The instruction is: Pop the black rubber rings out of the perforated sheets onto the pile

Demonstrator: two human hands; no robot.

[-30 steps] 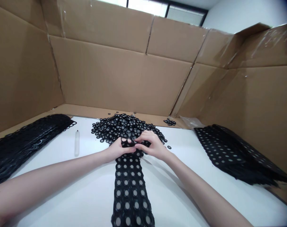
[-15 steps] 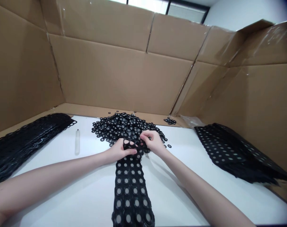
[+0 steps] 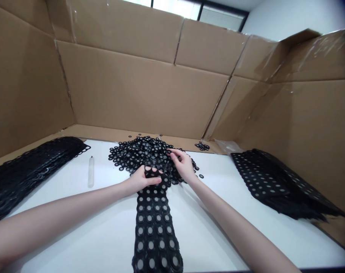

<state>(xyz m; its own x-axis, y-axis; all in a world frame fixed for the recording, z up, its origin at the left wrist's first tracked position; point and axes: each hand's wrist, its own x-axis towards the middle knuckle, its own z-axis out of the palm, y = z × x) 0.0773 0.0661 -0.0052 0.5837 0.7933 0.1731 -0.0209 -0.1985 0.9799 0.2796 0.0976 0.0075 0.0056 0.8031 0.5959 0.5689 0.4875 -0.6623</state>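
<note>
A long black rubber sheet (image 3: 153, 223) with rows of round holes runs from the near edge of the white table up to my left hand (image 3: 139, 181). That hand is closed on the sheet's far end, thumb on top and fingertips showing through the holes. My right hand (image 3: 183, 165) is over the right side of a heap of small black rings (image 3: 138, 148), apart from the sheet. Its thumb and forefinger are pinched around what looks like one black ring (image 3: 169, 152).
A clear pen-like tool (image 3: 91, 172) with a dark tip lies left of the heap. Stacked black sheets (image 3: 38, 167) are at the left; more perforated sheets (image 3: 269, 178) lie at the right. A small ring cluster (image 3: 202, 146) sits behind. Cardboard walls (image 3: 144, 87) enclose the table.
My right hand has moved from the sheet's far end up and away over the heap. My left hand still grips the sheet. The whole view has shifted slightly.
</note>
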